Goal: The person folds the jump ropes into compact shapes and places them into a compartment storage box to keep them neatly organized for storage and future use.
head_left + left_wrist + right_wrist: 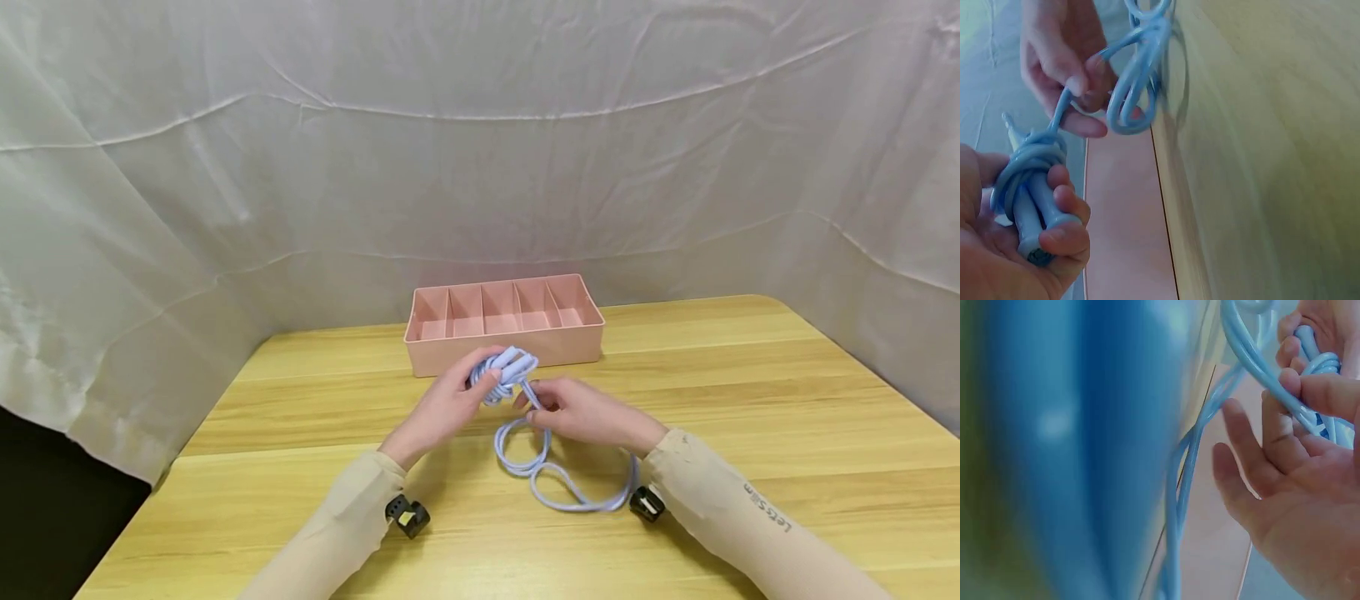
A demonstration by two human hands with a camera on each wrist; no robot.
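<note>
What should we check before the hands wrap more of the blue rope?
1. Left hand grips the rope handles: ok.
2. Right hand pinches the blue rope: ok.
3. Wraps around the handles sit tight: ok.
4. Loose rope free of knots: cannot tell; it lies in loops on the table.
5. Pink box stands apart from the hands: ok.

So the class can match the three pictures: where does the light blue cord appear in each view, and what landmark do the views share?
Head: light blue cord at centre, bundle in the left hand, loose loops trailing on the wooden table below the right hand.
Left wrist: bundle lower left, loops at top centre.
Right wrist: strands run down the middle.
Shared landmark: the pink divided tray.
</note>
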